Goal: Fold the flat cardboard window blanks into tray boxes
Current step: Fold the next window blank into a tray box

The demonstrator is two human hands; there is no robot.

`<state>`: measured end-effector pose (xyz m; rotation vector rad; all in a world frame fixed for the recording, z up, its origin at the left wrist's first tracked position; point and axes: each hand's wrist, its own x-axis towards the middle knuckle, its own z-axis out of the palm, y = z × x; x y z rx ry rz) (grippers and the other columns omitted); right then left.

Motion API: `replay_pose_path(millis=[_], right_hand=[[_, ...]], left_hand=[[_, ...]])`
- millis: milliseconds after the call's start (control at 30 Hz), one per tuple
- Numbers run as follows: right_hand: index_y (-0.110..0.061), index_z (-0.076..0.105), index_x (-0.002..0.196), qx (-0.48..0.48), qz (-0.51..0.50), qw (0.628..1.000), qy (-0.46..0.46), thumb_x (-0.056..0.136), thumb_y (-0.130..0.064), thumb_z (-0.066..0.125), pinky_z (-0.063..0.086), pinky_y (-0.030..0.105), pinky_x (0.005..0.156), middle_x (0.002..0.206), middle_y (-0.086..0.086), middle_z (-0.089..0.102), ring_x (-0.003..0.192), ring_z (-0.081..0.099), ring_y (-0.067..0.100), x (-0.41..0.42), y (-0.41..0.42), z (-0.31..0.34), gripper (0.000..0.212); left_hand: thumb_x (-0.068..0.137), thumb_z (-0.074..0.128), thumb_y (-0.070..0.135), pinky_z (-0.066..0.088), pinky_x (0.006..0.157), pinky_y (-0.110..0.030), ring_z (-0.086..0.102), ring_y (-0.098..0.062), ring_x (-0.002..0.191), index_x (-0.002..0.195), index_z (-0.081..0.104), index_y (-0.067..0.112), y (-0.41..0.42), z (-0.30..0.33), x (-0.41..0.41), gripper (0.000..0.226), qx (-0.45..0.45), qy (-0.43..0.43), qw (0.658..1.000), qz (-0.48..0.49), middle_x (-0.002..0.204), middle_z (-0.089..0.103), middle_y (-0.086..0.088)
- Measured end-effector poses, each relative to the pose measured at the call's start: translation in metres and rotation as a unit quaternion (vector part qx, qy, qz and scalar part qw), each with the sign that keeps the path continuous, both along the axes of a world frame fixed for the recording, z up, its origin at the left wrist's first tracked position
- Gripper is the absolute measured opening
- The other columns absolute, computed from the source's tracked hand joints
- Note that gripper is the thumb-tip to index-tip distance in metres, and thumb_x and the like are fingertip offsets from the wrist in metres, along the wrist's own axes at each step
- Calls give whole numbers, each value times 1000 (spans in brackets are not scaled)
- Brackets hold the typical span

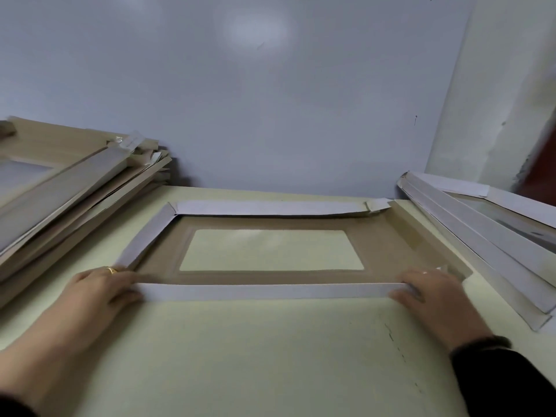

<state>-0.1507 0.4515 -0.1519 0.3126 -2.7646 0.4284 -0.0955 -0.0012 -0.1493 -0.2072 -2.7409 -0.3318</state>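
A brown cardboard window blank (388, 251) lies flat on the pale green table (255, 356), its rectangular window showing the table through it. Its left, far and near flaps are turned up and show their white sides. My left hand (102, 291) grips the left end of the near flap (270, 291), fingers curled over the corner. My right hand (430, 293) grips the right end of the same flap. The right side flap lies folded outward, brown side up.
A slanted pile of flat brown blanks (75, 188) rests at the left against the grey wall. At the right stands a stack of folded white trays (481, 233). A grey wall closes off the back of the table.
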Motion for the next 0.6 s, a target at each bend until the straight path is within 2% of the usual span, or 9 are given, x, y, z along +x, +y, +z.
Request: replay_pose_path(millis=[100, 167, 200, 267, 333, 400, 467, 533, 600], right_hand=[[-17, 49, 57, 28, -75, 997, 10, 80, -22, 69, 24, 32, 67, 56, -1, 48, 68, 46, 26, 2, 17, 5, 31], [-29, 34, 55, 50, -72, 996, -3, 84, -32, 63, 19, 29, 62, 59, -8, 42, 70, 45, 22, 6, 5, 9, 41], [-29, 35, 58, 69, -63, 996, -7, 86, -38, 58, 20, 29, 62, 65, -7, 48, 75, 49, 21, 10, -7, 11, 38], [-27, 55, 67, 110, -10, 994, 1, 85, -41, 59, 31, 29, 61, 77, -2, 61, 80, 59, 20, 20, -38, 14, 22], [-16, 62, 57, 94, 64, 992, 46, 63, -31, 83, 35, 21, 42, 57, 3, 61, 52, 61, 16, 32, -72, 11, 26], [-17, 58, 50, 57, 132, 987, 74, 53, -34, 85, 28, 17, 32, 43, 0, 54, 37, 53, 13, 46, -100, 13, 32], [-22, 60, 62, 37, 192, 980, 38, 69, -49, 62, 33, 21, 39, 49, -4, 56, 44, 54, 10, 57, -115, 17, 28], [-23, 55, 80, 10, 243, 970, -19, 73, -65, 33, 35, 23, 55, 66, -3, 56, 62, 53, 11, 63, -119, 17, 47], [-27, 54, 103, 16, 280, 959, -34, 67, -77, 26, 37, 22, 67, 81, -4, 58, 77, 52, 9, 62, -107, 17, 68]], left_hand=[[73, 66, 8, 42, 65, -37, 64, -31, 78, 85, 64, 31, 15, 3, 4, 26, -23, 50, 998, 38, 85, 62, 5], [69, 65, 12, 42, 65, -38, 63, -34, 85, 100, 67, 21, 36, 5, 4, 32, -50, 59, 997, 31, 98, 64, -3], [71, 65, 11, 46, 66, -38, 64, -33, 87, 106, 67, 18, 49, 6, 5, 35, -44, 50, 998, 10, 103, 64, -5], [78, 63, 10, 50, 77, -36, 63, -28, 93, 120, 61, 16, 74, 2, 6, 43, -8, 21, 998, -52, 117, 58, -5], [84, 61, 13, 44, 84, -24, 60, -17, 98, 136, 43, 28, 100, -3, 8, 57, 29, 1, 994, -106, 134, 43, 2], [89, 56, 20, 39, 82, -15, 59, -12, 97, 141, 27, 38, 126, -8, 9, 63, 36, -1, 988, -153, 143, 30, 6], [92, 46, 25, 36, 84, -11, 56, -11, 102, 139, 33, 36, 147, -12, 8, 50, 47, -3, 977, -208, 142, 35, 4], [92, 26, 32, 34, 91, -15, 49, -13, 110, 129, 47, 30, 157, -14, 4, 43, 27, -10, 973, -229, 136, 43, 6], [90, 21, 30, 34, 91, -20, 46, -16, 112, 116, 56, 24, 152, -19, -2, 44, 20, 10, 974, -227, 128, 49, 6]])
